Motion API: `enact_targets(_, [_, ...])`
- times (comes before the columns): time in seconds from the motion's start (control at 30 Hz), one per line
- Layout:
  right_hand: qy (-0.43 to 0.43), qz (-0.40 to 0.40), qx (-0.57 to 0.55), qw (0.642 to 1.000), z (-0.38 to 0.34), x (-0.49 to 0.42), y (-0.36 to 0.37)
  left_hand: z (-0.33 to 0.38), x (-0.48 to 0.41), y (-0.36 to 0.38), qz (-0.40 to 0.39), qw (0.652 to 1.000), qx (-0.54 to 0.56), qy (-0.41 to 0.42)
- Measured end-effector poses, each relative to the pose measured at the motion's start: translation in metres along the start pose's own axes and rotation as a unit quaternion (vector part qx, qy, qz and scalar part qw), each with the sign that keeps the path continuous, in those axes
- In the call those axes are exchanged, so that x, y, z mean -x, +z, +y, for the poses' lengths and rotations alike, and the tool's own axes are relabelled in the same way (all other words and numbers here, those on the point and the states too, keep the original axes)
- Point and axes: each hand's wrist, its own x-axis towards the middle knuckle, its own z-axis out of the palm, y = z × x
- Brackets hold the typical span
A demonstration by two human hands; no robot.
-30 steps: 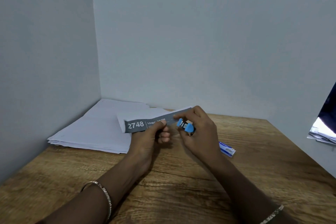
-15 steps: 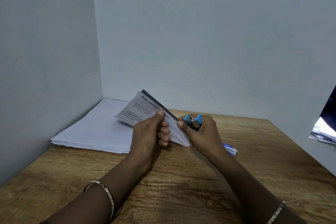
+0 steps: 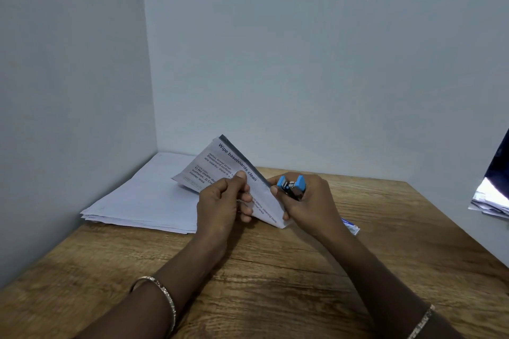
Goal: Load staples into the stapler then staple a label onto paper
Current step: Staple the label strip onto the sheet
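My left hand (image 3: 224,199) pinches a printed label sheet (image 3: 220,166), white with black text and a dark edge, tilted up above the wooden desk. My right hand (image 3: 305,201) is closed around a small blue and metal stapler (image 3: 292,185), whose jaws point at the label's right edge near the fold. Its thumb and fingers also touch the sheet's lower corner. A stack of white paper (image 3: 143,198) lies on the desk at the left, behind my left hand. A small blue and white staple box (image 3: 350,226) lies on the desk just right of my right wrist, partly hidden.
The wooden desk (image 3: 275,278) sits in a corner with grey walls at the left and back. At the right edge a dark object and some papers (image 3: 493,195) hang over the desk side.
The label went from lying flat with its dark "2748" strip facing me to standing tilted with its text side showing. The right hand turned the stapler so its blue ends point up.
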Motion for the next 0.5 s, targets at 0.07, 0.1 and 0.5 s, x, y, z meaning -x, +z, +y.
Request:
enact_targets(0.07, [-0.053, 0.006, 0.061, 0.997, -0.005, 0.002, 0.000, 0.001, 0.005, -0.002, 0.026, 0.989, -0.123, 0.079])
enact_targets(0.1, [-0.078, 0.012, 0.096, 0.992, -0.007, 0.003, -0.001, 0.001, 0.009, -0.005, 0.044, 0.968, -0.203, 0.143])
enact_targets(0.5, [-0.183, 0.022, 0.226, 0.956, -0.033, 0.034, 0.020, 0.023, 0.067, -0.040, 0.064, 0.661, -0.586, 0.464])
